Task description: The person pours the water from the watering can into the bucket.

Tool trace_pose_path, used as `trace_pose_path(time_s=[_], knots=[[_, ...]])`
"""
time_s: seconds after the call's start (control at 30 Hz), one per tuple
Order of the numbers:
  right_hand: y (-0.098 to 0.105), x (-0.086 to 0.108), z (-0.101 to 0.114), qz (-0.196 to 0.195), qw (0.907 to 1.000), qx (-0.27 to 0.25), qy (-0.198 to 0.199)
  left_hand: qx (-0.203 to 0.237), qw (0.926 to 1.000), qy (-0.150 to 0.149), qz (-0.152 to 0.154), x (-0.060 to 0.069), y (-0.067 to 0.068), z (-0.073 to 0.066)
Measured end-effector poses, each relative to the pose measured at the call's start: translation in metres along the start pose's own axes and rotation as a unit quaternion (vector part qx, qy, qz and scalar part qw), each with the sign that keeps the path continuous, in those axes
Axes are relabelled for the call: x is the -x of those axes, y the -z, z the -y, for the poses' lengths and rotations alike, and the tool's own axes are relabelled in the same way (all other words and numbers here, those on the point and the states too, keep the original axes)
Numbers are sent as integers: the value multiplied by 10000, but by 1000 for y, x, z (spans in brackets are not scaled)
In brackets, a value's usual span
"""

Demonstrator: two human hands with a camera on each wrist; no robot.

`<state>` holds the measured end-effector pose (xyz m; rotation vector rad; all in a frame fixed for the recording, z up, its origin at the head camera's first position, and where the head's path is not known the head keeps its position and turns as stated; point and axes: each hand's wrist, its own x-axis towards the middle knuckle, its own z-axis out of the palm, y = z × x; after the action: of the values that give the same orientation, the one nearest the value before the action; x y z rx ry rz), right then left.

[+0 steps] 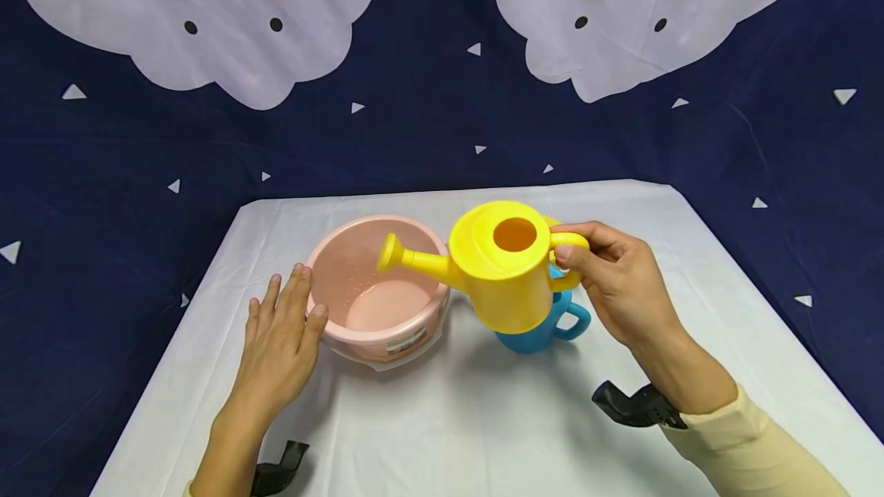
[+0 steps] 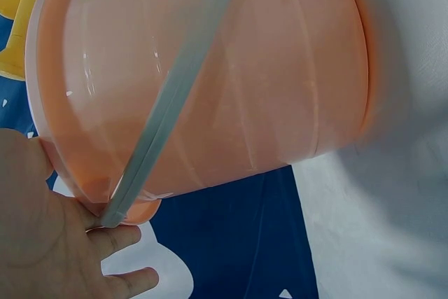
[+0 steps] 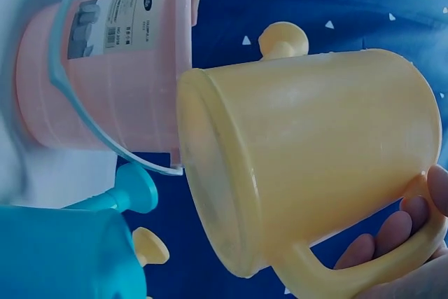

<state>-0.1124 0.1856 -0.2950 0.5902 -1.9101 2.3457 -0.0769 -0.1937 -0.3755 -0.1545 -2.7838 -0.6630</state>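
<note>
My right hand grips the handle of a yellow watering can, held up off the table. Its spout points left, with the round spout head above the opening of a pink bucket. On the bucket's left rim rests my left hand, its fingers extended. The left wrist view shows those fingers beside the rim and the bucket's grey handle. Below and behind the yellow can stands a blue watering can, partly hidden by it. Water drops dot the bucket's inner wall.
A white cloth covers the table. A dark blue backdrop with clouds and triangles hangs behind it. Past the blue can, a small yellow piece shows in the right wrist view; the rest of it is hidden.
</note>
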Motion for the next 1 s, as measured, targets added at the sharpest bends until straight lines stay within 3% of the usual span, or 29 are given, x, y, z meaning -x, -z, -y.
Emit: trace_pose_path(time_s=[1.0], knots=[[12,35,-30,184,9981,-582,103,26,10000,2,13,0,0,0]])
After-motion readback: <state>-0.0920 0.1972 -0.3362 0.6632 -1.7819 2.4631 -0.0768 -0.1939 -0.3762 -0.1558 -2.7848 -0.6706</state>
